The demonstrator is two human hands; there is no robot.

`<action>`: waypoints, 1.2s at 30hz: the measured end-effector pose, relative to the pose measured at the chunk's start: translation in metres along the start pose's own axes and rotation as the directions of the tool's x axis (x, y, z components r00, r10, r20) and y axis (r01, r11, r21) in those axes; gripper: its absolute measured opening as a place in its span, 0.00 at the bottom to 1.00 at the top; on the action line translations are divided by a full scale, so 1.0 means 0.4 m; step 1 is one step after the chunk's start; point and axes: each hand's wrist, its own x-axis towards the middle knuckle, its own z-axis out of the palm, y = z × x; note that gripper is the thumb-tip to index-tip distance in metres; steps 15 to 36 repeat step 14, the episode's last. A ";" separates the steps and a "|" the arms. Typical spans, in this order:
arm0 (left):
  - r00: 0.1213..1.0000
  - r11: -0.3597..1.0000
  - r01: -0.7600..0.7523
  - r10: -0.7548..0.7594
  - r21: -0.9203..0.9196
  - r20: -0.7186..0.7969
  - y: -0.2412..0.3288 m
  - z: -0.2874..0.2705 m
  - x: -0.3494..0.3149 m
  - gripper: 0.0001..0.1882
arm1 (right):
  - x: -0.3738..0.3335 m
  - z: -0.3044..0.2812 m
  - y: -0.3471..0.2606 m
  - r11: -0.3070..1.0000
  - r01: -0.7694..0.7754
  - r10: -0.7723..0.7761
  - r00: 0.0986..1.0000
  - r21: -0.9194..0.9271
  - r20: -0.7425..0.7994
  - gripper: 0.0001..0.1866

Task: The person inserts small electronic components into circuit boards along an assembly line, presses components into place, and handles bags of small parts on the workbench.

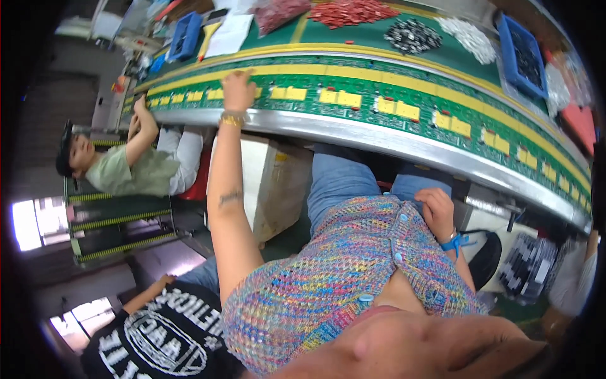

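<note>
My left hand (238, 88) reaches out to a long row of green circuit boards (309, 107) in a metal-edged rail. Its fingers are bent over the boards beside a pair of yellow rectangular blocks (288, 93); whatever lies under the fingertips is hidden. Similar paired yellow blocks sit on the boards along the row, some with small red parts at their edges. Down by my lap, my right hand (435, 211) rests against my jeans (344, 180), fingers loosely curved and apart, with nothing visible in them. A blue band (456, 241) circles that wrist.
Beyond the boards lie piles of red parts (351, 11), black parts (412, 35) and white parts (468, 39). Blue bins (522, 55) and a yellow brush (208, 39) are there too. A co-worker (129, 161) sits at the rail's left; another person's dark shirt (158, 338) is nearer.
</note>
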 end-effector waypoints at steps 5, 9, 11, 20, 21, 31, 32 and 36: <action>0.849 0.785 -0.527 0.500 -0.324 -0.169 0.374 -0.083 0.006 0.23 | 0.016 0.009 -0.008 0.996 0.071 -0.067 0.994 -0.052 0.085 0.10; 0.727 0.341 -0.645 0.550 -0.684 -0.411 0.570 -0.304 -0.002 0.25 | 0.001 -0.091 -0.044 0.986 0.004 -0.033 0.985 -0.167 -0.168 0.13; 0.593 0.091 -0.754 0.522 -0.651 -0.614 0.590 -0.407 -0.039 0.24 | -0.023 -0.195 -0.086 0.992 -0.052 0.016 0.954 -0.113 -0.299 0.12; 0.568 0.264 -0.810 0.133 -0.523 -0.812 0.515 -0.482 -0.107 0.24 | -0.005 -0.338 -0.174 0.945 0.042 -0.212 0.835 -0.325 -0.508 0.11; 0.568 0.264 -0.810 0.133 -0.523 -0.812 0.515 -0.482 -0.107 0.24 | -0.005 -0.338 -0.174 0.945 0.042 -0.212 0.835 -0.325 -0.508 0.11; 0.568 0.264 -0.810 0.133 -0.523 -0.812 0.515 -0.482 -0.107 0.24 | -0.005 -0.338 -0.174 0.945 0.042 -0.212 0.835 -0.325 -0.508 0.11; 0.568 0.264 -0.810 0.133 -0.523 -0.812 0.515 -0.482 -0.107 0.24 | -0.005 -0.338 -0.174 0.945 0.042 -0.212 0.835 -0.325 -0.508 0.11; 0.568 0.264 -0.810 0.133 -0.523 -0.812 0.515 -0.482 -0.107 0.24 | -0.005 -0.338 -0.174 0.945 0.042 -0.212 0.835 -0.325 -0.508 0.11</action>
